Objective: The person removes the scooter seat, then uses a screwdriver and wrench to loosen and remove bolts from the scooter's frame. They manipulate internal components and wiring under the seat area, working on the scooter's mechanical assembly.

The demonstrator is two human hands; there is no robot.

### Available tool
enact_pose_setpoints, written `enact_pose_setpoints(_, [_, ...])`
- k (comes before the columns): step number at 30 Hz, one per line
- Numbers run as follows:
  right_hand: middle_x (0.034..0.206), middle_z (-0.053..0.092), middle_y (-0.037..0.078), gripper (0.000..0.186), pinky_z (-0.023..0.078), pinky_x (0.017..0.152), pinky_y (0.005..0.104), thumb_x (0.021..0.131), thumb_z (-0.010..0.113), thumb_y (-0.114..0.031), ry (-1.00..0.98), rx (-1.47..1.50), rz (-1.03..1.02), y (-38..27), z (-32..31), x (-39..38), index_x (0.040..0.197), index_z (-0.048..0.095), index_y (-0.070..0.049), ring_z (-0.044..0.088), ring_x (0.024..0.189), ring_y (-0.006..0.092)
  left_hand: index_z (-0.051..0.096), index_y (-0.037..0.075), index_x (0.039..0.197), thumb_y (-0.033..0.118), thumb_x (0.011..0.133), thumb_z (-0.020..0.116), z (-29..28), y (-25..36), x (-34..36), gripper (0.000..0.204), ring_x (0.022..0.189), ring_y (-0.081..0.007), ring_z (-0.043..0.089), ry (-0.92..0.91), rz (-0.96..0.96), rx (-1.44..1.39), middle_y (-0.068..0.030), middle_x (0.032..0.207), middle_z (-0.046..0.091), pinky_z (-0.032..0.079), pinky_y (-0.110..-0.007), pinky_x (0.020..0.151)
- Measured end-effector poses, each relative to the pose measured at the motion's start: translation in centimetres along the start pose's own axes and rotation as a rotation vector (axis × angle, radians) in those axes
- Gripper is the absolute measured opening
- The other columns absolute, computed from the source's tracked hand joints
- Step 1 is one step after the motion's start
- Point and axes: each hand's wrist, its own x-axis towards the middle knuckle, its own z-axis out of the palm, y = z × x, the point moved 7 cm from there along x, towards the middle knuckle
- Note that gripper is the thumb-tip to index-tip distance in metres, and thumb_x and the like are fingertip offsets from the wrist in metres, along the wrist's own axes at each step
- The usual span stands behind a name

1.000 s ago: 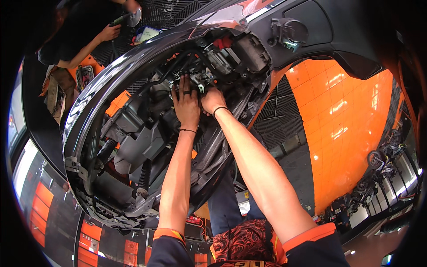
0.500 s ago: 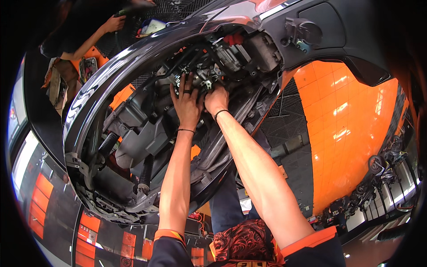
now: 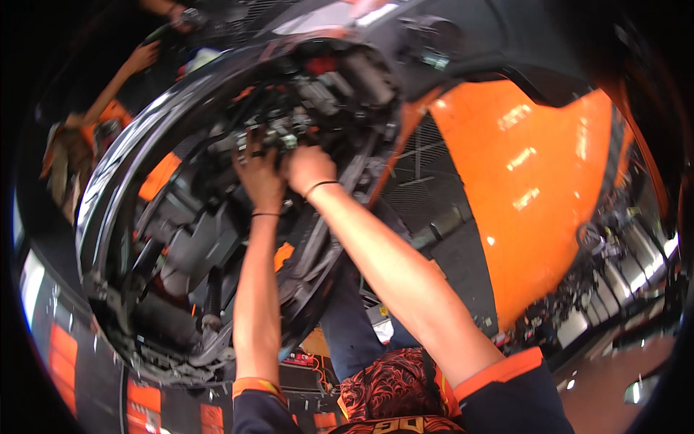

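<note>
Both my arms reach down into the opened body of a scooter (image 3: pixel 137 134), where the engine and its metal fittings (image 3: pixel 289 126) lie exposed. My left hand (image 3: pixel 259 173) rests against the metal parts with its fingers apart. Close beside it on the right, my right hand (image 3: pixel 311 171) is closed, its fingers curled down among the fittings. What those fingers grip, if anything, is hidden behind the hand. Motion blurs the small parts around my fingertips. Towards me, a dark spring shock absorber (image 3: pixel 212 296) stands near the rear of the opening.
At the far left another person's hand (image 3: pixel 143 56) holds something dark by the scooter's outer edge. Cardboard-like brown pieces (image 3: pixel 63 155) lie below that person. Orange flooring (image 3: pixel 499 173) spreads to the right, with parked motorcycles (image 3: pixel 589 242) beyond.
The view has shifted, so the scooter and my hands now appear farther left, and the picture is blurred. My hands keep about the same places on the engine.
</note>
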Motion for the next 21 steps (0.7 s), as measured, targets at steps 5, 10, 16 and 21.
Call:
enact_pose_setpoints(5, [0.083, 0.072, 0.021, 0.023, 0.060, 0.071, 0.0453, 0.081, 0.063, -0.012, 0.101, -0.143, -0.469, -3.7, -1.8, -6.0, 0.098, 0.071, 0.002, 0.073, 0.081, 0.0388, 0.074, 0.014, 0.096, 0.034, 0.087, 0.069, 1.3, -1.0, -0.8, 0.022, 0.150, -0.0247, 0.032, 0.000, 0.050, 0.166, -0.0002, 0.153, 0.050, 0.024, -0.057, 0.118])
enact_pose_setpoints(10, [0.107, 0.065, 0.018, 0.034, 0.050, 0.083, 0.0420, 0.086, 0.068, -0.009, 0.442, 0.334, -0.903, -2.6, -10.3, -15.8, 0.117, 0.062, 0.003, 0.063, 0.094, 0.0333, 0.072, 0.010, 0.106, 0.035, 0.087, 0.070, 0.1, 0.6, -0.1, 0.031, 0.147, -0.0273, 0.037, 0.031, 0.086, 0.088, -0.0042, 0.149, 0.054, 0.026, -0.053, 0.118])
enact_pose_setpoints(16, [0.105, 0.064, 0.014, 0.029, 0.049, 0.084, 0.0418, 0.086, 0.066, -0.005, 0.784, 0.462, -0.827, 10.0, -14.6, -18.9, 0.115, 0.062, 0.000, 0.062, 0.092, 0.0298, 0.066, 0.004, 0.109, 0.026, 0.088, 0.068, -0.7, 1.8, 0.2, 0.031, 0.144, -0.0336, 0.039, 0.046, 0.131, 0.130, -0.0104, 0.147, 0.052, 0.026, -0.057, 0.117])
enact_pose_setpoints(21, [0.108, 0.067, 0.020, 0.023, 0.052, 0.088, 0.0450, 0.093, 0.062, -0.012, 0.589, 0.468, -0.230, 25.8, -11.3, -10.7, 0.113, 0.063, -0.001, 0.066, 0.101, 0.0386, 0.062, 0.002, 0.115, 0.025, 0.082, 0.070, -0.7, 2.3, 0.4, 0.041, 0.141, -0.0399, 0.038, 0.022, 0.198, 0.128, -0.0189, 0.147, 0.048, 0.027, -0.057, 0.116])
